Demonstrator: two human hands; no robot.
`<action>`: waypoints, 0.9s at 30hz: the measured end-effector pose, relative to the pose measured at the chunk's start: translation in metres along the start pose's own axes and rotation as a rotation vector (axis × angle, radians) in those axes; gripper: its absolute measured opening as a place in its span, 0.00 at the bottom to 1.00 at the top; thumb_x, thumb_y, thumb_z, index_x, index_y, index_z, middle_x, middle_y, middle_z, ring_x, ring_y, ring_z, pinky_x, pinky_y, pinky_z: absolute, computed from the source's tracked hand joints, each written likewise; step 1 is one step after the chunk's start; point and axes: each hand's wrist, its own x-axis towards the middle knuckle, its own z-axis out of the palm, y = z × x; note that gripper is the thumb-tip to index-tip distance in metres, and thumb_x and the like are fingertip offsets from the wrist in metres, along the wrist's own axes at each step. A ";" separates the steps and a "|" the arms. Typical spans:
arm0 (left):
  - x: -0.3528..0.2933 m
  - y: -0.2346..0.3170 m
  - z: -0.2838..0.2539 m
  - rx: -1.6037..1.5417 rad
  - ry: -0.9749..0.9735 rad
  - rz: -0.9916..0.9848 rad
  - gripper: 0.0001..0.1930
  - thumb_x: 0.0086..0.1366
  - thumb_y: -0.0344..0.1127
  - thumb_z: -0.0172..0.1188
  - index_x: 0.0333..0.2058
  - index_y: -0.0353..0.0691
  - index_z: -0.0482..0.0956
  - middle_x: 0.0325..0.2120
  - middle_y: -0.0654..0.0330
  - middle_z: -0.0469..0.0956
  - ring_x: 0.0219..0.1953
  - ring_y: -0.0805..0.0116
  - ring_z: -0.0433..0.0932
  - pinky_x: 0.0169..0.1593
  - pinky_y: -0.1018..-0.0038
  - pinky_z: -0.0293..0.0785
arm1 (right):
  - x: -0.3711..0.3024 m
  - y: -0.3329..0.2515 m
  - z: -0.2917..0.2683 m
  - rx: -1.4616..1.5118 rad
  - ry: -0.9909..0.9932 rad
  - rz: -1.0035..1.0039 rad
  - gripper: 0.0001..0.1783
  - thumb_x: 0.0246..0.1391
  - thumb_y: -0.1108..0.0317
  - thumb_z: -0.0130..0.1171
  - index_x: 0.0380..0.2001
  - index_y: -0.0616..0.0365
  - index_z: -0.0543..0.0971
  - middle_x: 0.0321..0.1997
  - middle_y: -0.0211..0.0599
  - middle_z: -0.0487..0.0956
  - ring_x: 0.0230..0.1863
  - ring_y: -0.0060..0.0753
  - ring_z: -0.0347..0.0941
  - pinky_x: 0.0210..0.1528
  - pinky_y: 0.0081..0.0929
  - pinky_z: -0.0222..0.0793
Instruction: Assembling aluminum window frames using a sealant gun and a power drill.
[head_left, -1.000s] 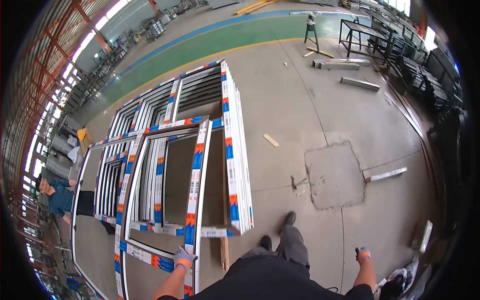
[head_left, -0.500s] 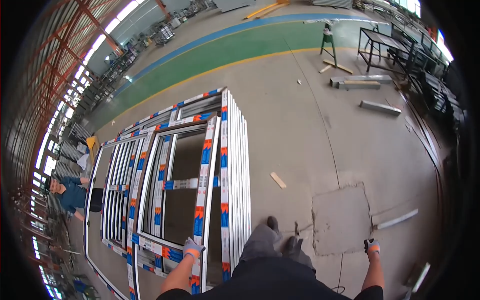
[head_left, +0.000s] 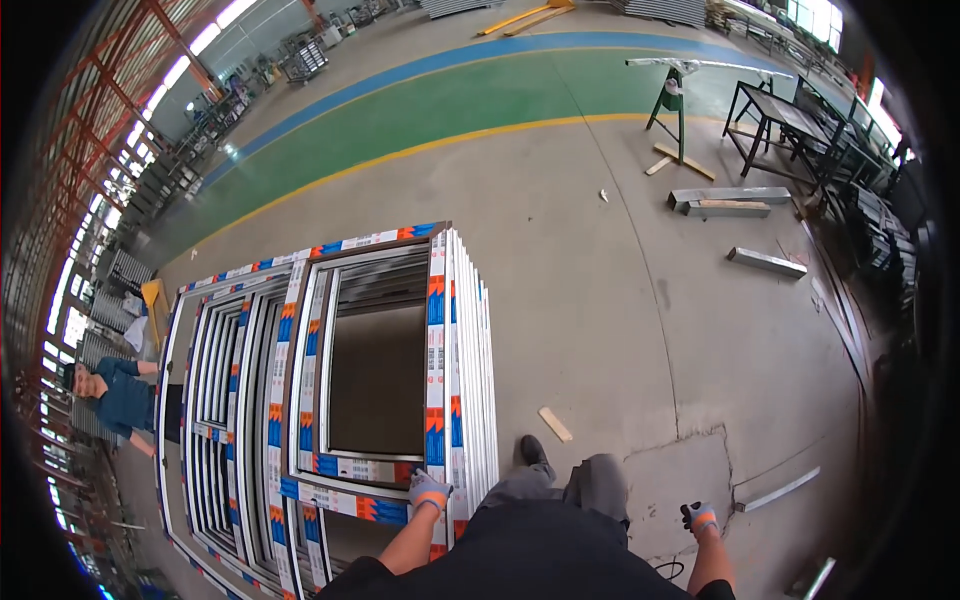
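Cut off by the lower picture edge: near end of the top frame. Hidden behind the left forearm and dark shirt: lowest part of the right-hand bar. Partly lost in the dark lens rim at far right: dark stacked pieces, hard to make out by kind.

Enclosed by the upper right opening of the top frame: inner edges of the stacked frames, with shaded floor beneath. Borne on the green trestle: pale bar.

Positioned over the stacked frames, to the left of the body; contact impossible to tell. Aligned with right-hand bar running away from the body and far bar running leftward toward the co-worker, bowed by the lens. Long axis impossible to tell, given the cut-off end.

Closed on the top frame, at the junction of crossbar and right-hand bar: grip of the gloved left hand. Well apart from the top frame: gloved right hand, fingers loosely curled; cannot tell open from closed grip.

Near the left end: co-worker's hands, touch too small to confirm. Lying on the floor: wood strip near the shoe; metal strip near the right hand.
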 end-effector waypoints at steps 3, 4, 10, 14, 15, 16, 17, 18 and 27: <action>0.048 0.036 -0.012 -0.011 -0.003 0.037 0.54 0.45 0.55 0.67 0.63 0.27 0.51 0.60 0.42 0.61 0.63 0.53 0.62 0.63 0.67 0.60 | 0.001 -0.059 -0.011 -0.010 0.015 0.023 0.13 0.50 0.57 0.61 0.29 0.54 0.73 0.19 0.34 0.77 0.12 0.28 0.69 0.11 0.26 0.58; 0.057 0.048 -0.016 -0.015 -0.011 0.040 0.54 0.45 0.55 0.67 0.63 0.27 0.51 0.60 0.42 0.61 0.63 0.53 0.62 0.63 0.67 0.60 | 0.005 -0.073 -0.018 -0.023 0.033 0.019 0.12 0.50 0.58 0.61 0.28 0.54 0.73 0.19 0.34 0.77 0.12 0.28 0.69 0.11 0.26 0.59; 0.098 0.090 -0.022 -0.100 -0.098 -0.079 0.52 0.48 0.56 0.65 0.63 0.27 0.51 0.63 0.45 0.58 0.66 0.55 0.56 0.67 0.69 0.53 | 0.055 -0.185 -0.048 0.068 0.153 -0.071 0.11 0.50 0.60 0.60 0.26 0.55 0.73 0.17 0.35 0.74 0.11 0.28 0.66 0.12 0.26 0.59; 0.114 0.081 -0.011 -0.107 0.022 -0.151 0.47 0.47 0.50 0.65 0.62 0.32 0.56 0.60 0.42 0.61 0.62 0.53 0.63 0.63 0.68 0.60 | 0.134 -0.208 -0.049 -0.136 -0.035 -0.156 0.13 0.55 0.60 0.57 0.32 0.60 0.76 0.17 0.37 0.74 0.16 0.30 0.71 0.17 0.30 0.67; 0.103 0.077 -0.020 -0.098 0.164 -0.212 0.34 0.50 0.46 0.62 0.54 0.34 0.69 0.56 0.45 0.68 0.57 0.55 0.70 0.58 0.66 0.67 | 0.140 -0.258 -0.032 -0.243 -0.120 -0.244 0.13 0.55 0.60 0.57 0.32 0.60 0.76 0.17 0.37 0.74 0.16 0.30 0.71 0.17 0.30 0.67; 0.105 0.094 -0.042 -0.170 0.182 -0.354 0.34 0.50 0.46 0.62 0.54 0.34 0.69 0.56 0.45 0.68 0.57 0.55 0.70 0.58 0.66 0.67 | 0.144 -0.290 -0.028 -0.333 -0.271 0.012 0.23 0.57 0.55 0.55 0.48 0.60 0.67 0.40 0.42 0.70 0.42 0.30 0.63 0.42 0.36 0.58; 0.122 0.135 -0.066 -0.173 0.051 -0.192 0.25 0.52 0.43 0.59 0.48 0.37 0.74 0.51 0.48 0.73 0.53 0.55 0.73 0.54 0.66 0.70 | 0.136 -0.274 -0.046 -0.391 -0.345 0.301 0.36 0.59 0.51 0.53 0.64 0.60 0.59 0.63 0.46 0.66 0.67 0.31 0.55 0.68 0.43 0.49; 0.111 0.134 -0.082 -0.205 -0.063 -0.125 0.17 0.54 0.40 0.57 0.42 0.40 0.80 0.46 0.51 0.77 0.50 0.56 0.76 0.51 0.66 0.73 | 0.147 -0.282 -0.027 -0.564 -0.391 0.204 0.36 0.59 0.51 0.53 0.64 0.60 0.59 0.63 0.46 0.66 0.67 0.31 0.55 0.68 0.43 0.49; 0.041 0.205 -0.149 -0.320 0.416 -0.339 0.39 0.53 0.50 0.61 0.58 0.31 0.62 0.53 0.45 0.67 0.54 0.48 0.66 0.56 0.56 0.65 | 0.391 -0.709 0.078 -1.868 -0.035 -1.813 0.24 0.57 0.41 0.48 0.20 0.49 0.71 0.14 0.36 0.72 0.15 0.38 0.66 0.14 0.45 0.61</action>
